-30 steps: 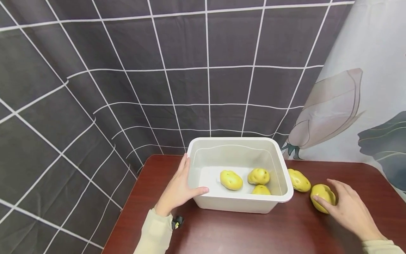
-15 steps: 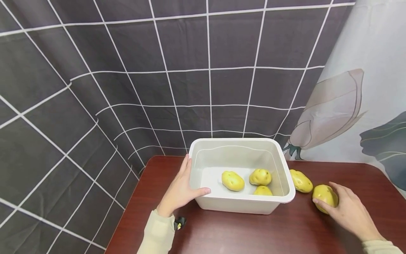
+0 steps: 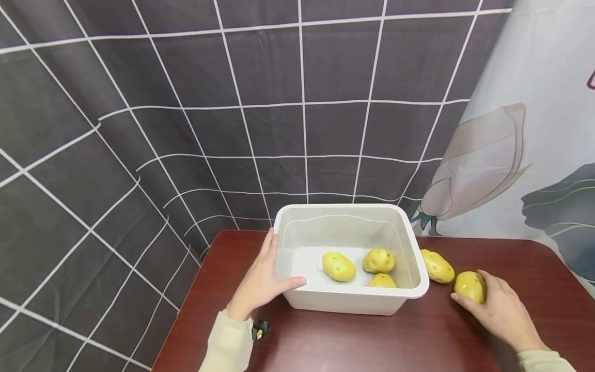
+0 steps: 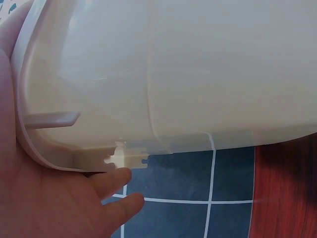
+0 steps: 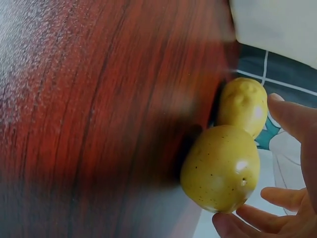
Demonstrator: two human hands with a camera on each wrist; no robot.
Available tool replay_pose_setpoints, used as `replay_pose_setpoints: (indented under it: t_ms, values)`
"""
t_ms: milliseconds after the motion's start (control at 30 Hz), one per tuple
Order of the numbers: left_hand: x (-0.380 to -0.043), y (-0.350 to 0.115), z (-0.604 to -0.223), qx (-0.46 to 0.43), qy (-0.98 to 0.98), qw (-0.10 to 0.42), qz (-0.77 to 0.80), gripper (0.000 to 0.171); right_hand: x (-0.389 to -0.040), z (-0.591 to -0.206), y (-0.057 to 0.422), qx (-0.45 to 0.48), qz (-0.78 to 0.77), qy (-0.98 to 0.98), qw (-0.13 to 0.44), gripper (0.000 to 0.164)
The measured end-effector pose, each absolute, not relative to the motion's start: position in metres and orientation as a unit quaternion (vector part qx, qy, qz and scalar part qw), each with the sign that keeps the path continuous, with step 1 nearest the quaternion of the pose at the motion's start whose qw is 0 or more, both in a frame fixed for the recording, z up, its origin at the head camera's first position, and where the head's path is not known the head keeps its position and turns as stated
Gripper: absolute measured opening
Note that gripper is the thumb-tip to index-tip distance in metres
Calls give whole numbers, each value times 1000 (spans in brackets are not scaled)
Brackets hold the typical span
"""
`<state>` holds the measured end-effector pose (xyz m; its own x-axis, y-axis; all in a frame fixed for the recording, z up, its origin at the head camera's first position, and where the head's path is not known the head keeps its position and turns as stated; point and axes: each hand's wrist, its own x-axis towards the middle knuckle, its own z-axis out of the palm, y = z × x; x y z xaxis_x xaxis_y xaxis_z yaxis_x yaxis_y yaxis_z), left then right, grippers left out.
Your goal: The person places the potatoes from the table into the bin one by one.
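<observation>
A white plastic bin (image 3: 341, 302) stands on the table, its front left corner in the grip of my left hand (image 3: 260, 281). The thumb lies over the front rim and the fingers run along the outer left side. Inside are three yellow potatoes, one potato (image 3: 339, 266) to the left of the other two. My right hand (image 3: 504, 312) is around a potato (image 3: 469, 287) on the table. In the right wrist view the fingertips (image 5: 225, 223) are right at that potato's edge, while the thumb stands apart from it. Another potato (image 3: 437, 266) lies between it and the bin.
The dark red table (image 3: 344, 341) backs onto a dark grey curtain (image 3: 334, 129) with white grid lines, which also hangs along the left. A pale curtain (image 3: 558, 129) with a flower print hangs at the right.
My right hand has settled further around the potato, its thumb lower along the near side. The potato appears slightly turned. My left hand and the bin keep their places.
</observation>
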<state>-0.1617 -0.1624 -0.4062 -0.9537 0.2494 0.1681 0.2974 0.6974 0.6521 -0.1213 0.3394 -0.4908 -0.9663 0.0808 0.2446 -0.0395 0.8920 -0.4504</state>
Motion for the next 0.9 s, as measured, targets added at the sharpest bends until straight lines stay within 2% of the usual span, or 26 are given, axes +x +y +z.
replay_pose_setpoints:
  t_ms: [267,667,900]
  values:
    - [-161,-163,-408,-153,-919,35,-361,124,-122,-495,341,-23,226,-966,122,94]
    - [-162,-163,-406,-146,-920,32,-363,122,-127,-496,342,-46,219,-972,72,96]
    - [-163,-164,-407,-151,-919,31,-363,123,-128,-500,344,-45,221,-972,63,98]
